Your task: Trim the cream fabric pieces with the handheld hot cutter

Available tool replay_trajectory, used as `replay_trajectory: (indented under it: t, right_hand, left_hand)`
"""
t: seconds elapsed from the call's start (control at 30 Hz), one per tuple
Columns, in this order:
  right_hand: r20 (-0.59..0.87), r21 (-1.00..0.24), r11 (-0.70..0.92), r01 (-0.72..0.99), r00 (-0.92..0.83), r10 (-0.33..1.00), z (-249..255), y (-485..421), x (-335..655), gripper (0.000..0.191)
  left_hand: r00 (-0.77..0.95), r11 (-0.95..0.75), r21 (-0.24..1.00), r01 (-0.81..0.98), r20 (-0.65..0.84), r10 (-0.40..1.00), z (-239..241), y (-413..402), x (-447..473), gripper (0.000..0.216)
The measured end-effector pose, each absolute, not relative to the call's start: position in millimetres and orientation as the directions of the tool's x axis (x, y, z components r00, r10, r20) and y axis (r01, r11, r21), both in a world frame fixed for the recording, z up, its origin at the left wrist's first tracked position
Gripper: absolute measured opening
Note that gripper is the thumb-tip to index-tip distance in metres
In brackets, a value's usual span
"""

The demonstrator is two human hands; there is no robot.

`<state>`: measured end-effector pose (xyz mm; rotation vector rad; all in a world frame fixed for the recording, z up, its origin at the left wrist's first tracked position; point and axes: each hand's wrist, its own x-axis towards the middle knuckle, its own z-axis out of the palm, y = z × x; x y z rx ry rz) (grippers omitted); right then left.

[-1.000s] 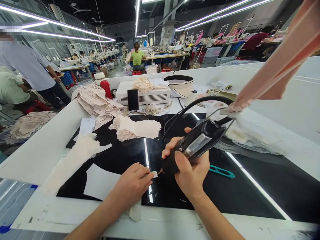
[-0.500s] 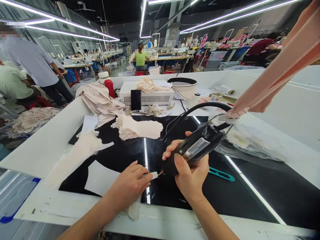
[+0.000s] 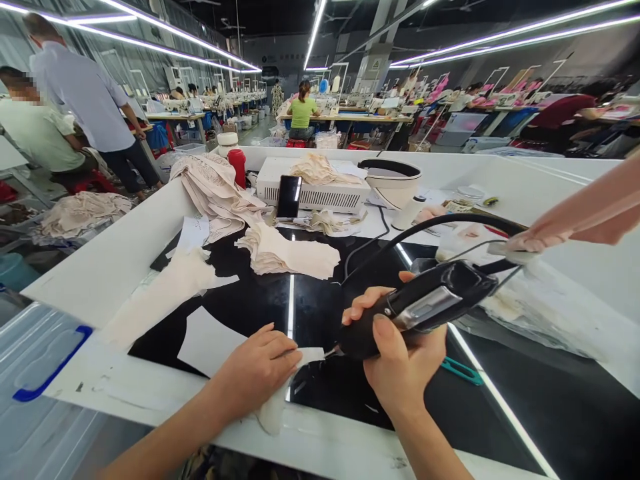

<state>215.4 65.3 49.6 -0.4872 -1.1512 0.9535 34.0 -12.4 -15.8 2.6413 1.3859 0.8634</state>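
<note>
My right hand [image 3: 397,360] is wrapped round a black corded hand tool [image 3: 425,308] whose thin tip points left at a small strip of cream fabric [image 3: 287,387]. My left hand [image 3: 255,370] lies on that strip with its fingers curled, pinning it to the black glass table top [image 3: 250,307]. The tool's black cable [image 3: 430,223] arches up and back to the right. The strip hangs over the table's white front edge.
A stack of cream fabric pieces [image 3: 290,252], paper sheets [image 3: 210,340], a phone [image 3: 289,197] leaning on a white box [image 3: 315,187], a bowl [image 3: 393,179] and teal snips [image 3: 463,371] lie around. Pink fabric [image 3: 590,213] hangs at right. Other people work at left and behind.
The camera has shifted, so the scene sits lower and further right. Both hands remain on the fabric strip and the tool, and the tip stays at the strip's end.
</note>
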Motion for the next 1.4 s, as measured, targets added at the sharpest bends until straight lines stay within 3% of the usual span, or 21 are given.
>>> replay_trajectory:
  t: [0.33, 0.8, 1.13, 1.4]
  right_hand:
    - [0.534, -0.74, 0.52, -0.426, 0.098, 0.84, 52.7, 67.2, 192.9, 0.036]
    - [0.53, -0.734, 0.53, -0.425, 0.129, 0.838, 53.8, 70.8, 203.8, 0.043]
    - [0.53, -0.744, 0.529, -0.408, 0.123, 0.839, 56.5, 67.6, 204.8, 0.034]
    - [0.51, -0.745, 0.491, -0.451, 0.089, 0.856, 52.0, 55.7, 200.0, 0.042]
  left_hand:
    - [0.417, -0.591, 0.285, 0.755, 0.487, 0.768, -20.4, -12.8, 35.9, 0.015]
    - [0.417, -0.591, 0.308, 0.745, 0.476, 0.774, -22.0, -12.9, 36.2, 0.016]
    - [0.416, -0.597, 0.325, 0.734, 0.48, 0.773, -21.6, -14.5, 33.7, 0.02]
    - [0.425, -0.598, 0.33, 0.731, 0.466, 0.776, -19.6, -13.8, 32.5, 0.023]
